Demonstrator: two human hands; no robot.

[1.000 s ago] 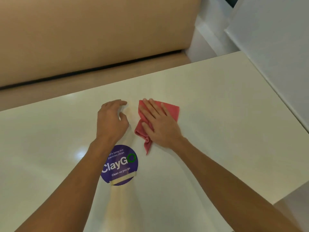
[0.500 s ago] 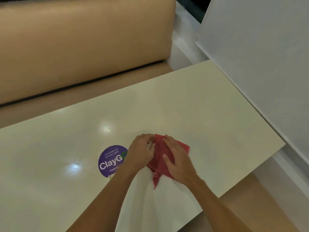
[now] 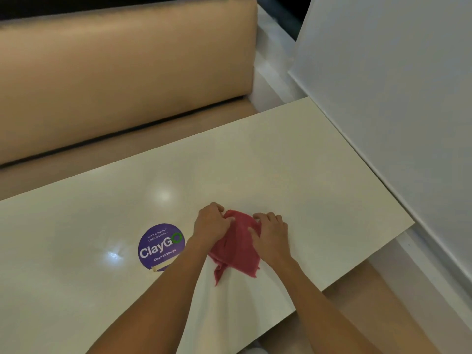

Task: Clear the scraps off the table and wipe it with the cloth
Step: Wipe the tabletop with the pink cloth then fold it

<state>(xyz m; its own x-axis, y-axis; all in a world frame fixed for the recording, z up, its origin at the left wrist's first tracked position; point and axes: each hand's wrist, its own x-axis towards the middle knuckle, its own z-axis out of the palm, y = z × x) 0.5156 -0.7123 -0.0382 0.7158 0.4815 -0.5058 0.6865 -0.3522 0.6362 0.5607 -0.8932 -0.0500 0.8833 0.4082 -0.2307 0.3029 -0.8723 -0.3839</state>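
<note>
a: big tan padded bench (image 3: 115, 80) up top, pale glossy desk (image 3: 281, 154) below it, running out to the grey wall panel (image 3: 396, 98) on the right. can't spot a single scrap on the desk from here. too small to see, or already cleared?

b: not seeing any either. looks like the wiping step, probably with plenty of desk left to cover. round purple sticker (image 3: 161, 246) just left of the action. then the red cloth (image 3: 237, 249), bunched up on the desk near the front edge, one corner trailing back toward the camera.

a: and the hands?

b: left hand (image 3: 210, 223) curled, pinching the far left edge of the cloth. right hand (image 3: 272, 233) curled too, fingertips tucked at the far right edge, thumb pressed onto the fabric. both gripping, neither flat.

a: so probably regathering or refolding. next move, as a guess: flatten it into a pad under one palm, then long strokes out to the right end and back past the sticker.
</note>
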